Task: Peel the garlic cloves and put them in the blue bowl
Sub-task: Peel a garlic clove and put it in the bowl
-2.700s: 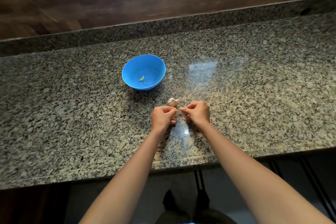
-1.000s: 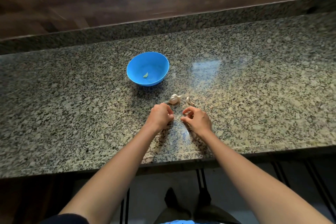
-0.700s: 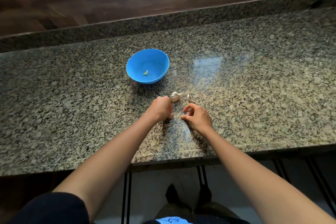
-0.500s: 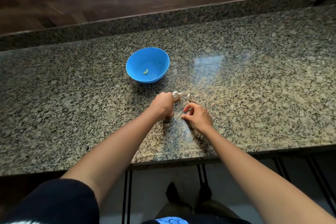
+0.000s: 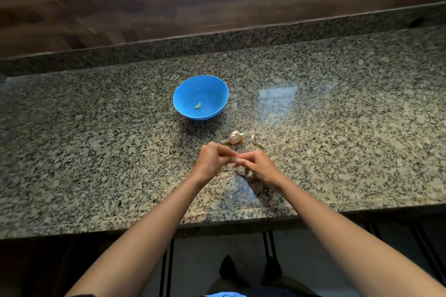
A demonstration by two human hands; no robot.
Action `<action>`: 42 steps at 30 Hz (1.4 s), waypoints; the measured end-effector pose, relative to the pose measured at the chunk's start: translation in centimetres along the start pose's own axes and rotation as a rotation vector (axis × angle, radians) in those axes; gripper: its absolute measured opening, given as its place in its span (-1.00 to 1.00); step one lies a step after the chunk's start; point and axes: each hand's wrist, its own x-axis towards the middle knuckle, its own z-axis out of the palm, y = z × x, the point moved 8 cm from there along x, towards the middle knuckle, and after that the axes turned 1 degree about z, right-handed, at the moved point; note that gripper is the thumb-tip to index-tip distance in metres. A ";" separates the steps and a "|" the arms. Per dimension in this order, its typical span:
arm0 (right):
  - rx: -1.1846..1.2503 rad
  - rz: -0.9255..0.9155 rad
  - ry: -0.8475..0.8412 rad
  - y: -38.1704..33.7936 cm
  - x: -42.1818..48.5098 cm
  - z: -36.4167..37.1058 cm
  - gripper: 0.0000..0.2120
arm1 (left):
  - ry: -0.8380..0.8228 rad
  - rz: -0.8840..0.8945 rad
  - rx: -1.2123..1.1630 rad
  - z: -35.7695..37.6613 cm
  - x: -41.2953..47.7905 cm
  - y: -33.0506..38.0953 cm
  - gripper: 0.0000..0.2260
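Left hand (image 5: 212,159) and right hand (image 5: 259,166) pinch a likely garlic clove, hidden between them; strip all skin before reaching the blue bowl (image 5: 218,93) at eleven o'clock.

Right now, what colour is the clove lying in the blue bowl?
Pale yellow-green clove, seen best in the head view.

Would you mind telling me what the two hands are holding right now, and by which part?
The left hand and right hand pinch one small pale piece, probably a garlic clove, between their fingertips; which end each grips cannot be told.
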 end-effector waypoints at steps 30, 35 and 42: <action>0.545 0.232 -0.122 -0.3 0.7 0.8 -0.82 | 0.098 0.416 0.288 -0.5 0.5 -0.6 -0.83; -0.334 -0.075 0.088 -2.4 1.4 -1.3 -0.82 | -0.145 -0.156 -0.295 1.7 0.6 -3.5 -0.76; -0.204 -0.032 0.316 -1.7 1.3 -2.4 -0.80 | -0.083 -0.300 -0.555 1.9 0.3 -3.5 -0.78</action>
